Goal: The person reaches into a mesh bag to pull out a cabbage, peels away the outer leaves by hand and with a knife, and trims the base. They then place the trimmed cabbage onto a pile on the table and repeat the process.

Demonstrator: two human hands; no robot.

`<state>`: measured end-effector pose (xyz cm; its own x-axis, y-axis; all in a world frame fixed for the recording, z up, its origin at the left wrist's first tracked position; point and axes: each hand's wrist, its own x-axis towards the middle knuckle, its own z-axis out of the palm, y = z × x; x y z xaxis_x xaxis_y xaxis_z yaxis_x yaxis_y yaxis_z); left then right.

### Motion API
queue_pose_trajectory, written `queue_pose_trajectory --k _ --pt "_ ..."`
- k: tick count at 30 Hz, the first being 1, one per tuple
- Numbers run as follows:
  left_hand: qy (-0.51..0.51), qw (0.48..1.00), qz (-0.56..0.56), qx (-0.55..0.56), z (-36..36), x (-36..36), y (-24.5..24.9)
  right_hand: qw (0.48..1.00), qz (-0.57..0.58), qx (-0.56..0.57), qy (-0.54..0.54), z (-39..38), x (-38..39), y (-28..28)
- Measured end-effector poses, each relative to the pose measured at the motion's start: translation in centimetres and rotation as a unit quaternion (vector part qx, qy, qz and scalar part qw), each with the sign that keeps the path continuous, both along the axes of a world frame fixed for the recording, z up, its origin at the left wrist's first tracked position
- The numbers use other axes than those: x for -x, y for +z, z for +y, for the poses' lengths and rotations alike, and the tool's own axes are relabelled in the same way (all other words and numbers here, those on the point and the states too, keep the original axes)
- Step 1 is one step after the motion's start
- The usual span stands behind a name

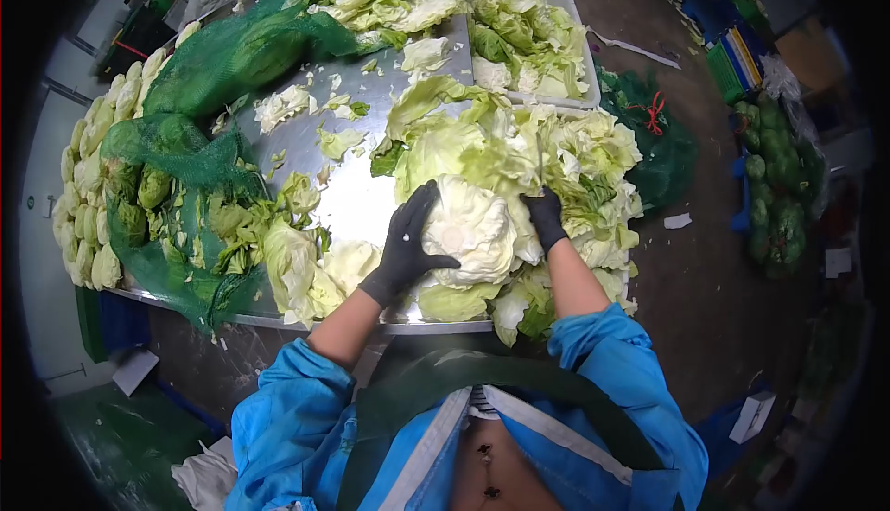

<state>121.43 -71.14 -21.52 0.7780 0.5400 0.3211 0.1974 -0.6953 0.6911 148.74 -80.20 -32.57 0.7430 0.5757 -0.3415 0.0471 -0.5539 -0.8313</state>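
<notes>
A pale cabbage head [466, 231] rests on loose leaves near the front edge of the metal table [357, 182], its cut stem end facing up. My left hand [409, 247], in a black glove, is spread around the left side of this head, with thumb and fingers apart and pressed on it. On the right of the head is my right hand [545, 217], also gloved in black, with its fingers closed. A thin upright thing, possibly a blade, shows faintly above it. Large outer leaves [445, 131] lie just beyond both hands.
Leaves fill a white crate [586, 57] at the back. Green net bags [232, 61] of cabbages lie on the table's left, beside stacked pale heads [88, 196]. A dark green net [663, 154] with red string is at the right. Loose leaves [301, 274] hang over the front edge.
</notes>
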Motion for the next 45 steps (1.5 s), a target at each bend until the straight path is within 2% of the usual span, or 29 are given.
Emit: queue_pose_trajectory --k 2,4,5,6,7,8,11,13,14,16,17,18,20,21,24,25,26,28,30,32,34,37,38,40,41,42,43,44,45 --pt "0.03 0.995 0.091 -0.025 -0.1 -0.3 1.6 0.952 -0.298 -0.068 -0.027 -1.8 0.6 2.5" --pt "0.118 0.993 -0.021 -0.02 -1.3 -0.2 1.4 0.944 -0.268 -0.192 -0.029 -4.0 2.7 7.6" --pt "0.135 0.99 -0.009 0.035 -2.0 -0.4 1.4 0.968 -0.118 -0.22 -0.022 -4.6 3.8 7.1" --pt "0.149 0.984 0.008 0.094 -3.2 -0.5 1.2 0.961 -0.005 -0.255 0.111 -4.9 4.4 6.3" --pt "0.152 0.987 0.055 0.003 -4.1 -0.8 1.1 0.965 0.182 -0.184 0.04 -5.7 4.8 6.0" --pt "0.157 0.983 0.095 -0.017 -4.8 -1.2 1.9 0.927 0.357 -0.111 -0.032 -5.2 5.6 9.2" --pt "0.179 0.98 0.087 0.017 -5.4 0.5 -0.1 0.943 0.31 -0.068 0.1 -5.7 5.7 10.9" --pt "0.174 0.958 0.034 0.224 -4.9 3.1 -0.8 0.941 0.202 -0.2 0.185 -5.3 9.3 11.7" --pt "0.163 0.914 -0.033 0.37 -5.0 4.5 -0.4 0.916 0.172 -0.294 0.213 -5.2 11.9 11.6" --pt "0.208 0.897 -0.058 0.385 -5.6 6.3 0.9 0.915 0.24 -0.221 0.239 -5.2 16.7 11.9" --pt "0.238 0.844 -0.112 0.467 -5.3 6.3 4.0 0.877 0.252 -0.319 0.257 -4.7 18.8 12.2" --pt "0.267 0.833 -0.137 0.464 -4.9 7.1 4.4 0.857 0.34 -0.275 0.274 -4.3 19.5 13.6" --pt "0.218 0.796 -0.137 0.548 -3.1 10.4 5.2 0.86 0.277 -0.268 0.335 -3.4 20.1 11.9" --pt "0.23 0.818 -0.122 0.513 -3.0 11.6 4.8 0.892 0.048 -0.297 0.338 -2.7 20.1 11.7" --pt "0.232 0.829 -0.12 0.494 -3.8 12.4 3.8 0.912 -0.116 -0.258 0.296 -0.6 20.2 11.8" --pt "0.232 0.829 -0.12 0.494 -4.0 12.0 3.4 0.925 -0.097 -0.21 0.301 0.0 19.9 11.9" --pt "0.264 0.857 -0.146 0.418 -4.4 11.1 2.9 0.921 -0.087 -0.294 0.239 1.3 20.0 8.8" --pt "0.323 0.89 -0.193 0.257 -4.7 10.1 1.8 0.924 -0.004 -0.259 0.282 2.3 18.6 7.4" --pt "0.365 0.889 -0.159 0.226 -3.6 11.3 1.5 0.922 -0.036 -0.224 0.314 3.2 18.0 7.9" --pt "0.317 0.834 -0.156 0.423 -2.1 13.1 2.1 0.914 -0.087 -0.224 0.326 4.1 17.8 9.7" --pt "0.317 0.824 -0.183 0.434 -1.8 13.1 3.2 0.903 -0.072 -0.232 0.353 5.0 16.6 10.6" --pt "0.256 0.695 -0.301 0.6 -2.7 13.3 4.9 0.937 -0.068 -0.228 0.254 6.3 9.8 11.0" --pt "0.253 0.695 -0.298 0.603 -2.7 13.2 4.9 0.957 -0.066 -0.194 0.207 6.2 6.7 10.3" --pt "0.203 0.643 -0.347 0.652 -2.3 12.8 5.0 0.902 -0.388 -0.109 0.154 4.3 2.7 10.8" --pt "0.204 0.721 -0.284 0.598 -1.8 12.6 3.8 0.901 -0.393 -0.111 0.147 3.9 2.8 12.4" --pt "0.191 0.889 -0.199 0.366 -0.5 12.6 1.5 0.904 -0.377 -0.149 0.137 2.9 3.7 14.5" --pt "0.19 0.938 -0.156 0.243 -0.7 10.6 3.7 0.907 -0.358 -0.183 0.127 1.4 4.7 15.6" --pt "0.186 0.969 -0.111 0.117 -1.2 8.3 6.0 0.985 -0.05 -0.114 0.121 0.1 5.3 14.6" --pt "0.135 0.99 -0.032 0.024 -0.8 6.9 6.4 0.933 0.033 -0.3 0.195 -1.3 6.9 13.0"
